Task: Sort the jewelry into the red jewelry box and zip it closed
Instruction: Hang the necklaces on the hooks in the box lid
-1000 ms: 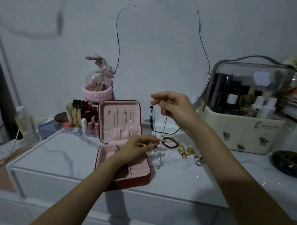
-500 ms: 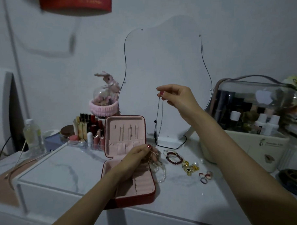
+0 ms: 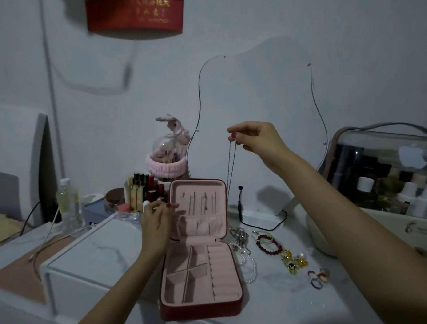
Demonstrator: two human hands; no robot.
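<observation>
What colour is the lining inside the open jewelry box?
Pale pink lining, seen in the head view; the outer shell is red.

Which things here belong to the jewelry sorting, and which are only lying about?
Belong to the job:
- red jewelry box, open
- thin chain, hanging from the right hand
- bead bracelet
- pearl strand
- gold pieces
- small rings

Only lying about:
- lipsticks
- plastic bottle
- cosmetics case
- plush rabbit
- mirror

I'm looking at a bedroom vanity corner in a home: a white marble-look desk (image 3: 120,253), a wavy frameless mirror (image 3: 256,109) at twelve o'clock, lipsticks (image 3: 145,190) at eleven, a clear-lidded cosmetics case (image 3: 378,174) at two, a plush bunny (image 3: 174,129) by the mirror.
</observation>
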